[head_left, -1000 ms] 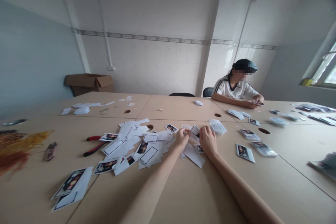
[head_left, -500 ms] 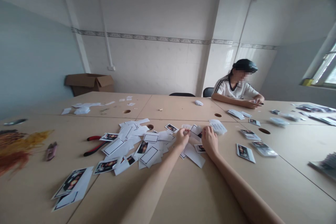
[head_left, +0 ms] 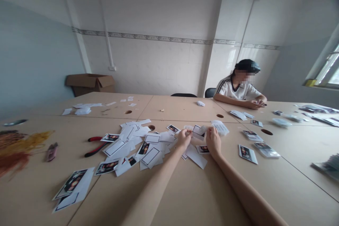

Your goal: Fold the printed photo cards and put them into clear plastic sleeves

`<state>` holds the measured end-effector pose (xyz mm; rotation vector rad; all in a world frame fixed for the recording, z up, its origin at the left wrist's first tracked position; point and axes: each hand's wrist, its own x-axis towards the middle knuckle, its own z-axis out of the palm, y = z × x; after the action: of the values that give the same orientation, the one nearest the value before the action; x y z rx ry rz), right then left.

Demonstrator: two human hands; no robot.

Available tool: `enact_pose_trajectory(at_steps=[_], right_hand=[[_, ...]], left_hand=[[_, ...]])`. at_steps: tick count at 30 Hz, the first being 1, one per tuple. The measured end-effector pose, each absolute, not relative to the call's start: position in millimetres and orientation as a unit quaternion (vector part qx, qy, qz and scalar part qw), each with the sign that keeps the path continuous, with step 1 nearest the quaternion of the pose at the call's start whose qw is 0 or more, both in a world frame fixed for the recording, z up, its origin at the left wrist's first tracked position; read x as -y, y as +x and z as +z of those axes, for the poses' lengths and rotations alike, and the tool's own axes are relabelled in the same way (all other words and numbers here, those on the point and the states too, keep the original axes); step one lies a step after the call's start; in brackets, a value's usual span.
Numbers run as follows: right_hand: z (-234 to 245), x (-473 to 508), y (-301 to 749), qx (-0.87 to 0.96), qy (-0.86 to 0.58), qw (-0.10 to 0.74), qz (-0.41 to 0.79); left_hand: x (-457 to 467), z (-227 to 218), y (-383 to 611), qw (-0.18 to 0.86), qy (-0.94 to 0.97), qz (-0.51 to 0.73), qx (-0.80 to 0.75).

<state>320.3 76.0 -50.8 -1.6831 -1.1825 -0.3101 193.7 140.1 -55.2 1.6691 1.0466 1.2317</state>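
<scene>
- Left hand (head_left: 184,139) pinches the card (head_left: 198,133) at nine o'clock; right hand (head_left: 214,140) narrow at three, its hold unclear.
- Card seems light, easily creased; best held by edges.

Your right hand (head_left: 213,142) has shifted rightward and rolled more edge-on over past second. Beside it, black-framed card (head_left: 197,132) now shows more of its face; below, photo card (head_left: 202,149) peeks out further from behind your hand.
</scene>
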Motion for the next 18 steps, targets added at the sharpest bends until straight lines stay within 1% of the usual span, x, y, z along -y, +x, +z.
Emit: enact_pose_trajectory(at_steps=[5, 14, 16, 18], right_hand=[[-52, -78, 323, 0.499, -0.667, 0.546, -0.090], [-54, -83, 328, 0.496, -0.612, 0.615, -0.035], [-52, -84, 328, 0.495, -0.607, 0.622, -0.035], [-51, -84, 328, 0.495, -0.605, 0.623, -0.039]], left_hand=[[-138, -50, 194, 0.336, 0.705, 0.469, -0.412], [-122, -39, 180, 0.191, 0.775, 0.443, -0.408], [-117, -21, 178, 0.172, 0.773, 0.457, -0.406], [-110, 11, 178, 0.163, 0.772, 0.479, -0.385]])
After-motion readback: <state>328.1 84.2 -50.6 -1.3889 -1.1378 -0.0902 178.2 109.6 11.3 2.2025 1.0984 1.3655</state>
